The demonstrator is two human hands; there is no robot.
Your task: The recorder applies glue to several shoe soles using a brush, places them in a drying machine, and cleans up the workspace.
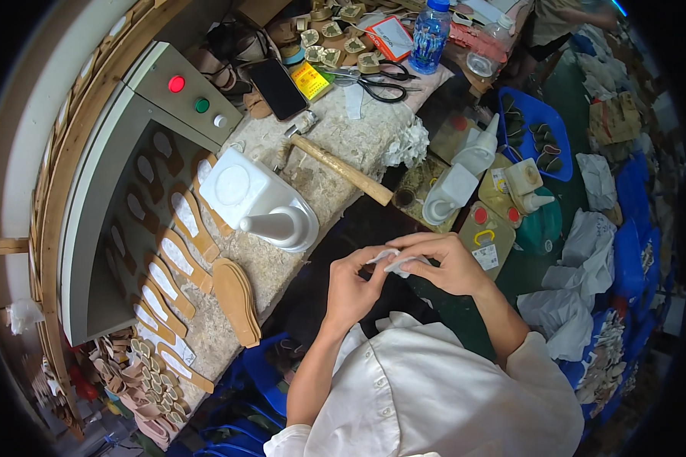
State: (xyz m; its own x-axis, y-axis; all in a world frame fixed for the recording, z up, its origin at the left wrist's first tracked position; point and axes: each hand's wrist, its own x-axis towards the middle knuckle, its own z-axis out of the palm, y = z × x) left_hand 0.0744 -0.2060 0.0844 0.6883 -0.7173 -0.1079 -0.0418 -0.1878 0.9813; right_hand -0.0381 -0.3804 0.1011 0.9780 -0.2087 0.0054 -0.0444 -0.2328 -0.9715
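My left hand point(352, 288) and my right hand point(443, 263) meet in front of my white shirt, beyond the workbench's near edge. Between their fingertips is a small, thin white piece point(395, 263), folded or crumpled; whether it is paper or cloth cannot be told. Both hands pinch it. On the bench to the left lie a stack of tan insoles point(236, 303) and a row of tan insoles with white patches point(179, 255). A white squeeze bottle with a cone nozzle point(244, 186) lies behind them. Past it, a wooden-handled hammer point(347, 171) points toward my hands.
A grey machine point(99, 228) with coloured buttons stands on the left. Black scissors point(385, 84), a phone point(277, 89) and a blue-capped bottle point(429, 42) lie or stand at the back. Glue jugs point(480, 236) and a blue basket point(560, 122) are to the right.
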